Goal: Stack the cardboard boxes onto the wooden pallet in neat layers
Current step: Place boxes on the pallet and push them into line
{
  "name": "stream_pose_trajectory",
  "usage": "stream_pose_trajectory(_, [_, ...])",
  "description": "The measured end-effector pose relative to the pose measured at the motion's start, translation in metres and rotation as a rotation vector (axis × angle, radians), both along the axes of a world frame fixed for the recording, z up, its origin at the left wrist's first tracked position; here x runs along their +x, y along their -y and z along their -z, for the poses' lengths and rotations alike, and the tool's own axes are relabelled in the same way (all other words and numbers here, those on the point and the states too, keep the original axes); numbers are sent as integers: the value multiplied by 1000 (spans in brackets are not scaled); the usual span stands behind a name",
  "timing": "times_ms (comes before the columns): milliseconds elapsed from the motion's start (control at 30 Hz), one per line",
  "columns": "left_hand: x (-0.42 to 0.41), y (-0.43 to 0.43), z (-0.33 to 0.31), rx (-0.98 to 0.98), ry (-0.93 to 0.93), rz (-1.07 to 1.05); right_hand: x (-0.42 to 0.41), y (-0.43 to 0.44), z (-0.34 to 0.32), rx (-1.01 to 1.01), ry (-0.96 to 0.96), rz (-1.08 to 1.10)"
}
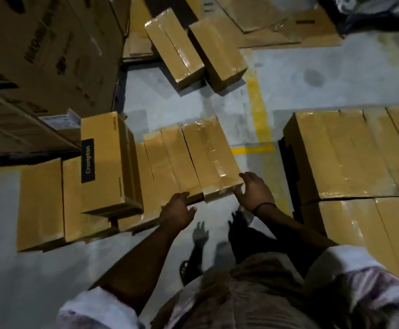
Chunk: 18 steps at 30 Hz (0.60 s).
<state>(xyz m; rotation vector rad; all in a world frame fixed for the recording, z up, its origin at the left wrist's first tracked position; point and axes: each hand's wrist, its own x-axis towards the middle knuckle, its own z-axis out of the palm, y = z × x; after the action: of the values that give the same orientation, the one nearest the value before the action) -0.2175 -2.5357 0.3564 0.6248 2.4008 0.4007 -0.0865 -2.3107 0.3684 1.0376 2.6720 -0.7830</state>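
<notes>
On my feed both forearms reach out from 6 o'clock toward a row of boxes (160, 162) lying on the grey floor (27, 281) at centre. The left hand (178, 210) has its fingers bent over the row's near top edge, with the thumb sticking out to the right. I cannot tell whether they clamp anything. The right hand (253, 191) curls its fingers and thumb around the near right corner of the taped box (210, 157), the rightmost of that row. It is plain brown card with a glossy strip of clear tape down its top seam, long side running toward 12. At 9 o'clock a Crompton box (103, 160) sits atop lower boxes. At 3 o'clock stands a layered stack (340, 153) of similar boxes. Between them a yellow line (257, 110) runs toward 12, where two loose boxes (174, 46) lie askew, side by side.
</notes>
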Motion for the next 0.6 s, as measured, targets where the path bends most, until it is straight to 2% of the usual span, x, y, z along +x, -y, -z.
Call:
stream_pose_trajectory(167, [-40,-53,45,-102,63,-78,-43,-60,56,-109,62,-13])
stream_pose_trajectory(300, [-73,-113,81,-146,129,-237,-90,-132,107,-189,230,-124])
stream_pose_trajectory(433, [-113,-179,141,-24,185,-390,-146,-194,185,-113,293,-261])
stream_pose_trajectory(600, [-176,-247,266,106,122,-347,-229,-241,315,-27,257,-314])
